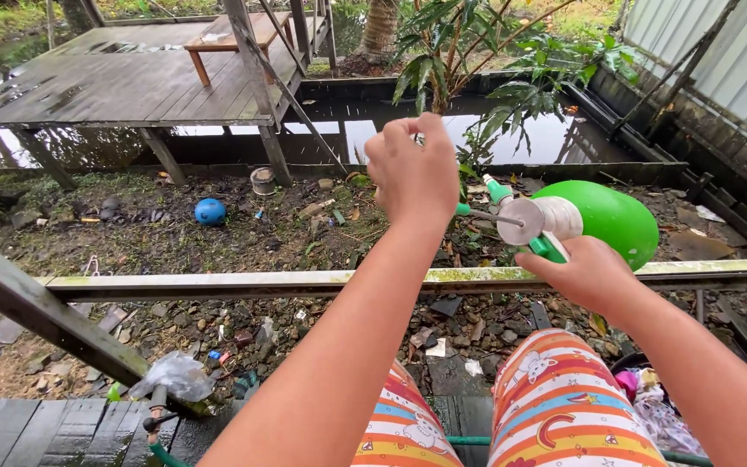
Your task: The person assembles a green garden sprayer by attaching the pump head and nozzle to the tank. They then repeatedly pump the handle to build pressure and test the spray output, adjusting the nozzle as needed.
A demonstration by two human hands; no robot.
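Observation:
My right hand (588, 275) grips the neck and trigger of a green spray bottle (609, 218) with a white cap, held sideways over the rail, its nozzle pointing left. My left hand (411, 171) is raised just left of the nozzle, fingers closed around something small near the nozzle tip; what it pinches is hidden behind the hand. Behind both hands stands a leafy green plant (469, 52). My knees in striped, colourful trousers (555, 406) show at the bottom.
A mossy horizontal rail (218, 282) crosses in front of me. Below lies muddy ground with rubble, litter and a blue ball (210, 211). A wet wooden deck (105, 78) with a bench, dark standing water (555, 138) and a corrugated wall (737, 60) lie beyond.

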